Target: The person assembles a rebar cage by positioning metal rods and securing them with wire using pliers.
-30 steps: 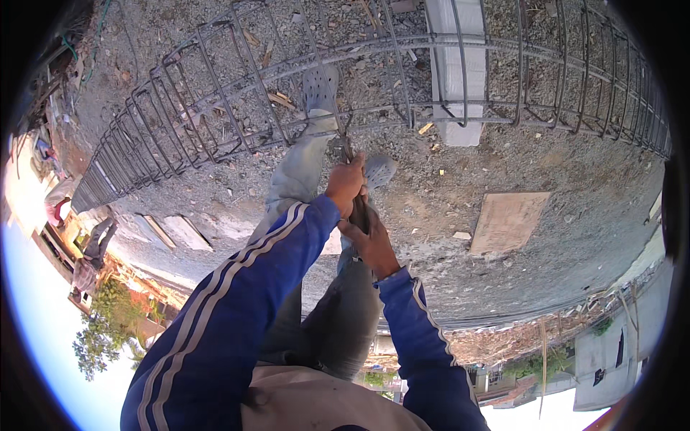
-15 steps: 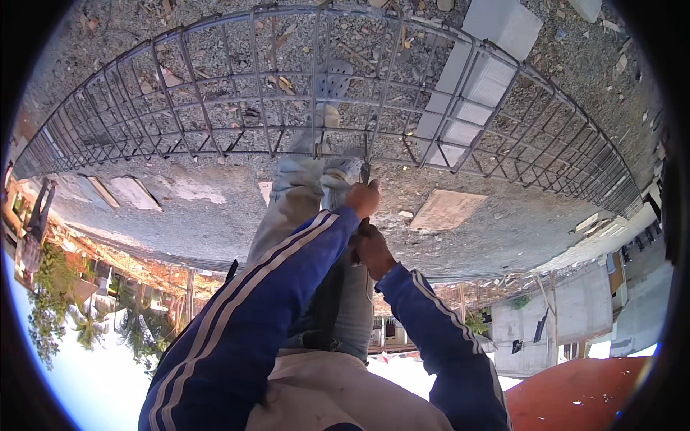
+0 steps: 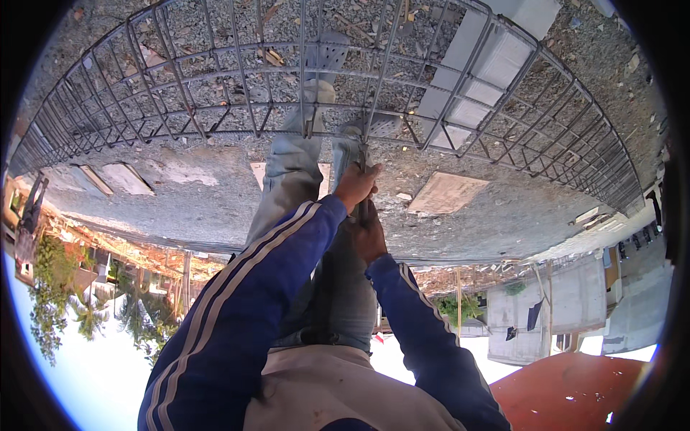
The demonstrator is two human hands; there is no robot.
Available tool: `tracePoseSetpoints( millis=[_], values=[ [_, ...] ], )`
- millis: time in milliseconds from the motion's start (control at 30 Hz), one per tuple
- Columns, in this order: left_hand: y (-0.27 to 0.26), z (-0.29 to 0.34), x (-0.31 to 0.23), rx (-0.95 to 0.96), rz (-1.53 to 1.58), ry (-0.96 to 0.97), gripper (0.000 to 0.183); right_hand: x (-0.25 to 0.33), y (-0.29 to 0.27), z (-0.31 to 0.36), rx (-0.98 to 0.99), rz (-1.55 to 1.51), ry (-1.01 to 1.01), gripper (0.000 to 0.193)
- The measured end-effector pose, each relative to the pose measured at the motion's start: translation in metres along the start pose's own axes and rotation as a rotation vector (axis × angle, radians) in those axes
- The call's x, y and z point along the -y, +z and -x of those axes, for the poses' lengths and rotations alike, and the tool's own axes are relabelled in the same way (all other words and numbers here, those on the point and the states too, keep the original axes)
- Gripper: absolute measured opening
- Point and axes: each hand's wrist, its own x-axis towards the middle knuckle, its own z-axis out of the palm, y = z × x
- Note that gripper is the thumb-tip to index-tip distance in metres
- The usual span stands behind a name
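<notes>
A long cage of steel rebar with crossing bars and stirrups spans the view in front of me. Its near lower edge passes just beyond my hands. My left hand is closed beside that edge, fingers curled; what it grips is mostly hidden. Close below it, my right hand is wrapped around a slim dark metal hand tool. This tool runs up toward the left hand, and its exact kind is hard to make out.
My jeans-clad legs and shoes are beneath and behind the bars. Grey blocks lie under the cage to the right. A flat board rests on the gravel. An orange-red surface is at lower right, and a person stands far left.
The rebar cage has shifted upward in view. My left hand has moved slightly up and left; the right hand remains close below it, its forearm shifted left.
</notes>
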Motion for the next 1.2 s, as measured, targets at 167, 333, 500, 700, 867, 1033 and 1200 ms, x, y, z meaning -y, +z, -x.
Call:
tracePoseSetpoints(
  millis=[167, 333, 500, 700, 867, 1033, 1200],
  values=[
    [-0.031, -0.003, 0.004, 0.183, 0.063, -0.03, 0.027, 0.081, -0.036, -0.012, 0.303, 0.107, 0.205, 0.02],
    [-0.01, -0.02, -0.01, 0.173, -0.196, -0.026, 0.035, 0.108, -0.052, -0.015, 0.247, -0.049, 0.527, 0.012],
    [-0.013, 0.025, -0.047, 0.082, 0.14, -0.265, 0.039, 0.116, -0.059, -0.013, 0.404, -0.246, 0.517, 0.014],
    [-0.011, 0.003, -0.006, 0.512, 0.643, -0.231, 0.041, 0.018, -0.058, -0.005, 0.597, -1.165, 0.484, 0.029],
    [-0.01, -0.007, 0.007, 0.144, 0.155, -0.016, 0.043, -0.04, -0.009, -0.016, 0.108, -0.169, 0.159, 0.051],
    [0.004, -0.037, 0.031, -0.088, 0.037, 0.258, 0.041, -0.092, 0.056, -0.071, -0.608, 0.093, -0.288, 0.043],
    [-0.007, -0.087, 0.045, -0.115, -0.044, 0.595, 0.035, -0.133, 0.078, -0.163, -0.639, -0.163, -0.549, 0.031]
  ],
)
